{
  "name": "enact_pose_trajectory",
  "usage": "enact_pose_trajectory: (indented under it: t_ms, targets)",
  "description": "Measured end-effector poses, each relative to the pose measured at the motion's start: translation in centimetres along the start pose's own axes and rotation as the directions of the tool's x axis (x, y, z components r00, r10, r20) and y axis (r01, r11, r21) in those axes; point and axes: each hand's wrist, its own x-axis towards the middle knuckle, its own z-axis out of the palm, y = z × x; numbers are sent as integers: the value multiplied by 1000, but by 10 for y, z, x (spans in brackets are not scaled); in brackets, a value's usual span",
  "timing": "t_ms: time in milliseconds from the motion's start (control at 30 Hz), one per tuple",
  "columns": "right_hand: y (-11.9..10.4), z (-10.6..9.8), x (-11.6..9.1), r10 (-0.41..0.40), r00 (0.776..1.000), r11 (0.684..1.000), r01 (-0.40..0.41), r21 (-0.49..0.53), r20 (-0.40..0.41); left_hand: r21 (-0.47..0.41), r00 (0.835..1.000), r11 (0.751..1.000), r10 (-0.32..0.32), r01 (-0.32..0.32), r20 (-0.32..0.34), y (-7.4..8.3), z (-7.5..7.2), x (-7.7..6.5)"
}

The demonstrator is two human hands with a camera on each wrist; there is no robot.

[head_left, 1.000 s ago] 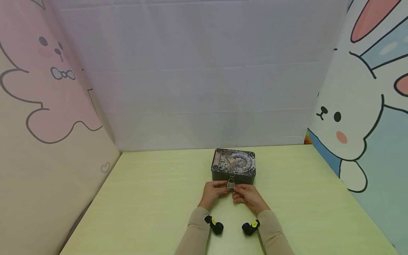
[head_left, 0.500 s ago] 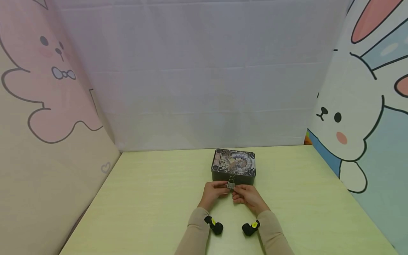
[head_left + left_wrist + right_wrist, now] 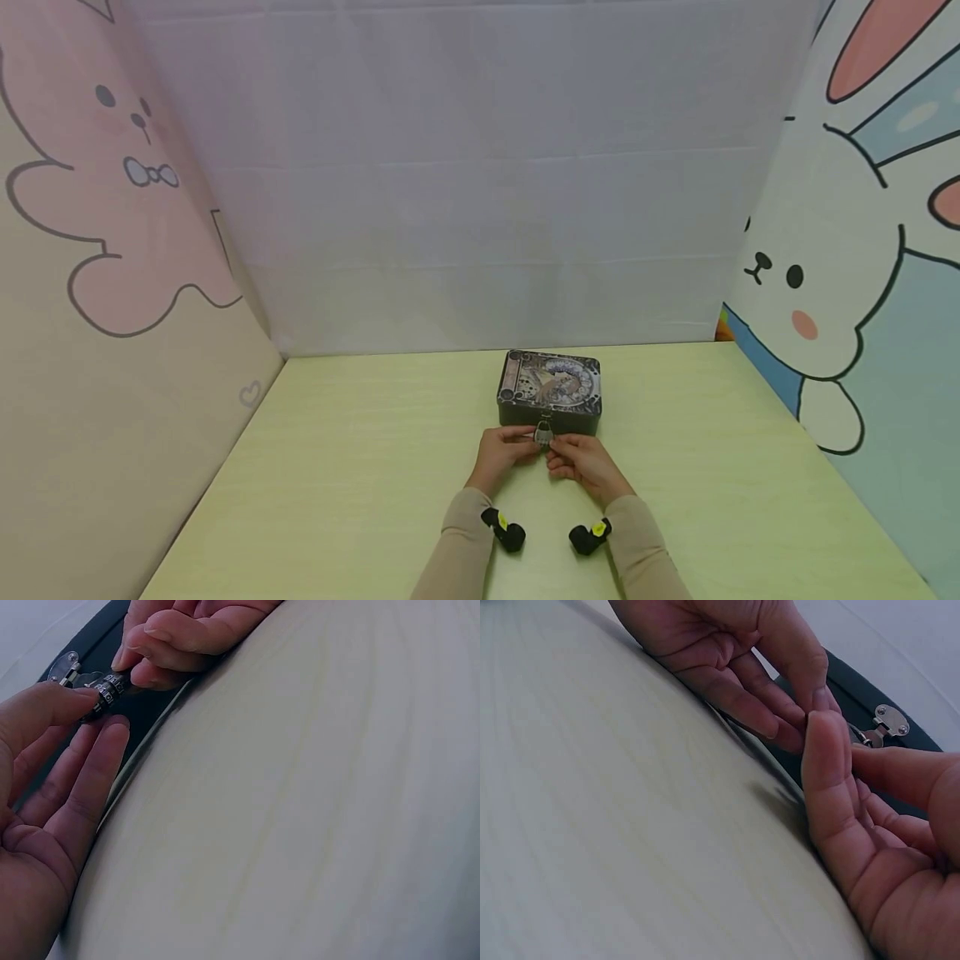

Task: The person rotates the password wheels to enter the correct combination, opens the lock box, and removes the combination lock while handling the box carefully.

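A small combination padlock (image 3: 109, 691) with rows of number dials hangs at the metal hasp (image 3: 890, 720) on the front of a dark tin box (image 3: 551, 387). The box lid carries an ornate picture. My left hand (image 3: 498, 454) pinches the padlock from the left, thumb on its dials. From the other side my right hand (image 3: 588, 465) pinches it between thumb and fingers. In the right wrist view my fingers hide the padlock's body, and only part of its shackle shows beside the hasp.
The box stands on a pale yellow-green table (image 3: 360, 467) near its far edge. Behind it hangs a white cloth backdrop (image 3: 480, 183). Printed panels with a pink animal (image 3: 150, 225) and a white rabbit (image 3: 817, 208) flank the table.
Both hands stay at the padlock in nearly the same pose, and the box has not moved. The head view has shifted only very slightly.
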Motion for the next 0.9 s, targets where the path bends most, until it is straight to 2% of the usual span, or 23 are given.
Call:
enact_pose_trajectory:
  t_ms: [233,467,900]
  targets:
    - [-3,3,3,84,993,996,-86,-24,-82,-3,1000,1000,-9,9,-5,0,0,0]
    - [-6,4,3,86,994,996,-88,-20,-69,-22,1000,1000,5,-5,-1,-1,0,1]
    - [-6,4,2,94,993,995,-97,-27,-75,-23,1000,1000,-10,10,-6,0,1,1]
